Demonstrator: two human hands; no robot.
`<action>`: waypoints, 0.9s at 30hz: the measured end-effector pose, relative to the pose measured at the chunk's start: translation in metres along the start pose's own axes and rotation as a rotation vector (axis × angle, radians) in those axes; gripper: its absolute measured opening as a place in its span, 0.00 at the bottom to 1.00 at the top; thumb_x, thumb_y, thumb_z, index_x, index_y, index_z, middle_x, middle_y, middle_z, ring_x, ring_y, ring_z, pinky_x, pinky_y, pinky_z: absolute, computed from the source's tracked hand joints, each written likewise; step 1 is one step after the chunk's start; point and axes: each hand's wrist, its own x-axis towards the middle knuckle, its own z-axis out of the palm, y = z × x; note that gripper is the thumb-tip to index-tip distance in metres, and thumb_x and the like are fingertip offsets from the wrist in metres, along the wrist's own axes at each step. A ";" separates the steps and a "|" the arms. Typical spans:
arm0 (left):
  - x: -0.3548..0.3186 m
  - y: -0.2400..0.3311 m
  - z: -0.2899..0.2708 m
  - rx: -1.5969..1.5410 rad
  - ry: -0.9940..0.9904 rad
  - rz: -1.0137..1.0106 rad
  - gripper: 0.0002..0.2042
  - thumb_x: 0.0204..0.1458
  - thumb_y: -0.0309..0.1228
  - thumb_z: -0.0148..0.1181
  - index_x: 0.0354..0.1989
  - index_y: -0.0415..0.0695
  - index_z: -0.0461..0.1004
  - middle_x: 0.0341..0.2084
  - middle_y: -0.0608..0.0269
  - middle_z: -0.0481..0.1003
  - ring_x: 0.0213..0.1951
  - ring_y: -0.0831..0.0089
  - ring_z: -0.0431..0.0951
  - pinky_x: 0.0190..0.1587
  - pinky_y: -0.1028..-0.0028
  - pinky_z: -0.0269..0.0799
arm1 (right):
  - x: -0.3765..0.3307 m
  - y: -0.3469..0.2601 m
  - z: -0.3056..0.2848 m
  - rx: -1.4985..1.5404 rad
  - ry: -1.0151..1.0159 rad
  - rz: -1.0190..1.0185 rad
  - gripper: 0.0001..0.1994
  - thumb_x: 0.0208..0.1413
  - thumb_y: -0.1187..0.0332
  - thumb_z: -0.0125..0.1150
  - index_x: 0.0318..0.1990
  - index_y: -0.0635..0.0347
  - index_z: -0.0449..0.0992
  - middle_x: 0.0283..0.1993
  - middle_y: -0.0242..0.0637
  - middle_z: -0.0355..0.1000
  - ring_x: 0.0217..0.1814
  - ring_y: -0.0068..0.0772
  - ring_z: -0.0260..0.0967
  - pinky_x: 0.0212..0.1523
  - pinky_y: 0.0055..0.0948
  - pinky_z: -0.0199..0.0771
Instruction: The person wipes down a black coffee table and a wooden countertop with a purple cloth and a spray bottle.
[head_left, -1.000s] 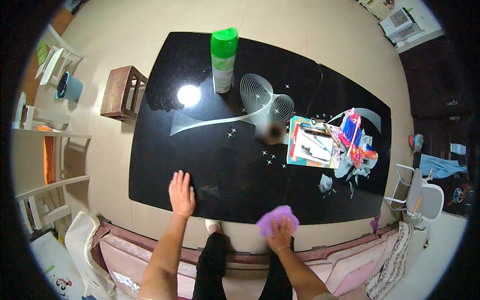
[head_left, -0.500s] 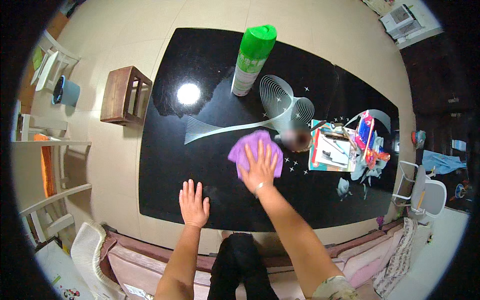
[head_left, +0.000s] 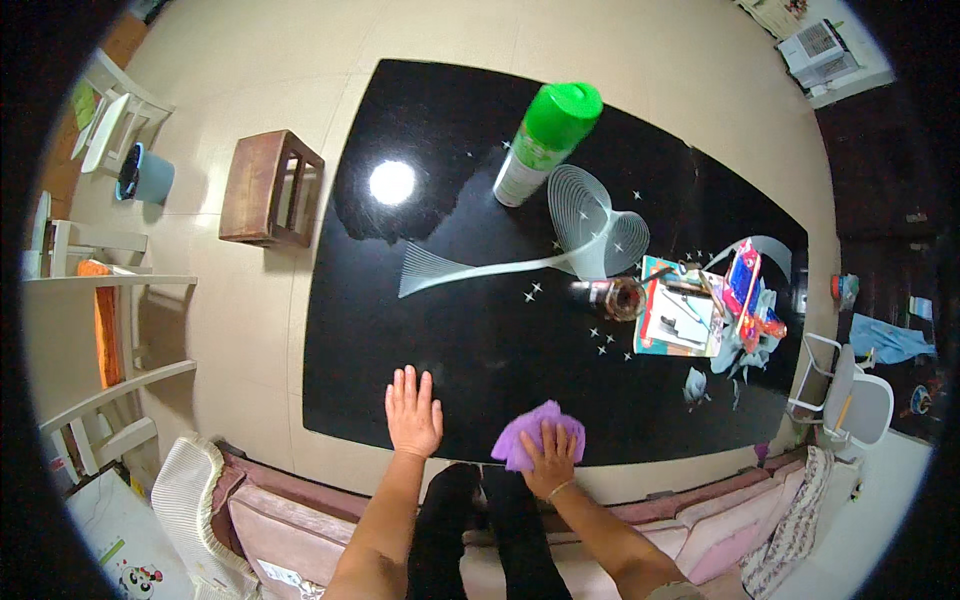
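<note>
While flat on the table (head_left: 480,330), the right hand (head_left: 548,458) presses the purple cloth (head_left: 528,432)

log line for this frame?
left hand flat on black table | right hand pressing purple cloth at near edge

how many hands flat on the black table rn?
2. The left hand lies bare and flat near the glossy black table's near edge; the right hand beside it presses a purple cloth onto the table.

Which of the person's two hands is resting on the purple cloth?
The right hand. It presses on the purple cloth near the table's front edge, while the left hand lies flat on bare black tabletop beside it, touching no cloth.
</note>
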 end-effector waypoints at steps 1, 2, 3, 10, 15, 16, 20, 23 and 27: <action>-0.003 -0.004 0.006 -0.010 0.014 0.021 0.27 0.52 0.35 0.54 0.63 0.45 0.62 0.66 0.47 0.54 0.68 0.49 0.51 0.67 0.52 0.46 | 0.028 0.000 0.001 0.021 0.060 -0.011 0.33 0.49 0.56 0.59 0.65 0.36 0.60 0.71 0.47 0.47 0.70 0.61 0.44 0.66 0.67 0.37; -0.004 -0.005 0.007 -0.012 0.001 0.020 0.28 0.52 0.36 0.54 0.63 0.45 0.61 0.66 0.47 0.54 0.68 0.49 0.51 0.67 0.52 0.46 | 0.063 -0.002 0.000 0.046 0.117 -0.023 0.34 0.48 0.56 0.60 0.66 0.35 0.59 0.72 0.47 0.46 0.71 0.61 0.43 0.66 0.66 0.36; -0.005 -0.007 0.008 -0.011 -0.014 0.006 0.28 0.52 0.36 0.54 0.63 0.45 0.61 0.66 0.47 0.54 0.68 0.49 0.51 0.67 0.52 0.46 | 0.100 -0.012 -0.017 0.060 0.121 -0.029 0.36 0.48 0.55 0.61 0.67 0.36 0.58 0.73 0.48 0.43 0.72 0.62 0.39 0.67 0.66 0.34; 0.006 0.002 0.003 -0.026 -0.044 0.055 0.27 0.53 0.38 0.54 0.63 0.46 0.62 0.65 0.48 0.56 0.67 0.51 0.52 0.66 0.52 0.48 | 0.294 -0.072 -0.082 -0.008 0.343 0.199 0.37 0.52 0.48 0.57 0.70 0.34 0.51 0.75 0.45 0.39 0.75 0.57 0.34 0.70 0.60 0.29; 0.003 -0.029 -0.009 -0.207 -0.035 0.141 0.26 0.50 0.30 0.55 0.60 0.43 0.64 0.63 0.47 0.58 0.66 0.50 0.55 0.64 0.53 0.51 | 0.221 -0.116 -0.050 0.080 0.310 0.159 0.36 0.51 0.51 0.59 0.69 0.39 0.56 0.74 0.47 0.43 0.74 0.59 0.37 0.70 0.60 0.32; 0.006 -0.050 -0.015 -0.268 -0.027 0.194 0.25 0.47 0.29 0.55 0.58 0.43 0.66 0.62 0.47 0.60 0.65 0.50 0.57 0.63 0.54 0.54 | 0.186 -0.126 -0.039 0.122 0.271 0.137 0.36 0.50 0.53 0.60 0.68 0.40 0.57 0.73 0.48 0.44 0.74 0.59 0.38 0.69 0.60 0.33; 0.027 -0.119 -0.061 -0.030 0.003 0.097 0.27 0.50 0.31 0.57 0.61 0.44 0.62 0.64 0.46 0.56 0.67 0.47 0.52 0.65 0.51 0.47 | 0.052 -0.133 0.044 -0.025 0.257 0.196 0.35 0.49 0.51 0.60 0.67 0.36 0.57 0.72 0.51 0.43 0.72 0.64 0.39 0.66 0.67 0.36; 0.044 -0.159 -0.064 -0.070 0.030 -0.110 0.30 0.52 0.35 0.56 0.65 0.45 0.57 0.66 0.43 0.51 0.68 0.46 0.47 0.66 0.48 0.44 | 0.077 -0.144 0.019 0.026 0.200 0.235 0.36 0.49 0.50 0.61 0.67 0.40 0.58 0.72 0.54 0.42 0.72 0.67 0.38 0.67 0.66 0.32; 0.051 -0.167 -0.059 -0.053 0.016 -0.190 0.30 0.53 0.38 0.55 0.66 0.46 0.56 0.66 0.42 0.51 0.67 0.45 0.49 0.65 0.49 0.47 | 0.216 -0.143 -0.029 0.018 0.360 0.209 0.39 0.49 0.46 0.60 0.68 0.47 0.56 0.73 0.55 0.41 0.73 0.65 0.36 0.68 0.64 0.30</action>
